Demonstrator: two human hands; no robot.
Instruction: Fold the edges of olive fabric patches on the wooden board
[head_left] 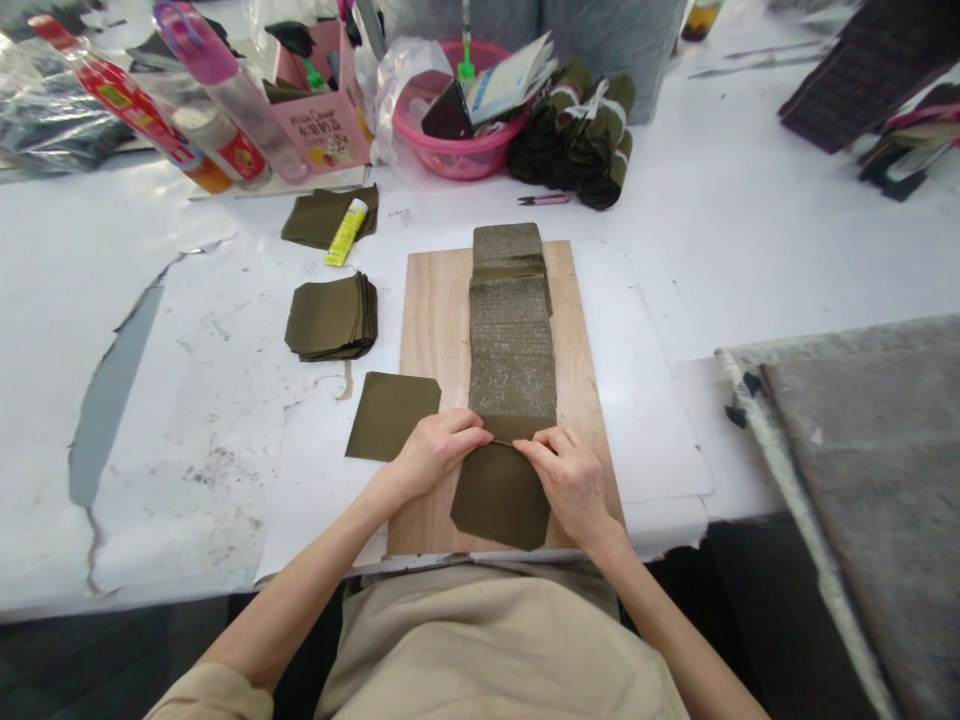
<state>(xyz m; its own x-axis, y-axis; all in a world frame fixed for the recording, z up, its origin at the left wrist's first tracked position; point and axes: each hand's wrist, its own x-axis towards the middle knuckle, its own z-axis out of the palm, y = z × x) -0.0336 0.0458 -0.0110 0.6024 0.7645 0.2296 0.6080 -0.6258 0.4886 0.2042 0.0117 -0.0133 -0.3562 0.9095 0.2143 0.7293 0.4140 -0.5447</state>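
My left hand [444,446] and my right hand [564,474] pinch the far edge of an olive-green fabric piece [501,498] with clipped corners. That edge looks folded into a narrow strip between my fingertips. Beyond it, a row of overlapping olive pieces [513,345] with speckled, shiny edges runs up the wooden board [439,300]. Left of my left hand lies a single olive piece [391,415], partly over the board's edge. Farther left sits a stack of olive pieces [330,315].
A yellow tube [346,232] lies on another olive stack [300,218]. At the back stand bottles [240,110], a pink box [326,115], a pink basin [457,155] and tied olive bundles [585,130]. Small snips [544,199] lie nearby. A grey padded surface [877,440] borders the right.
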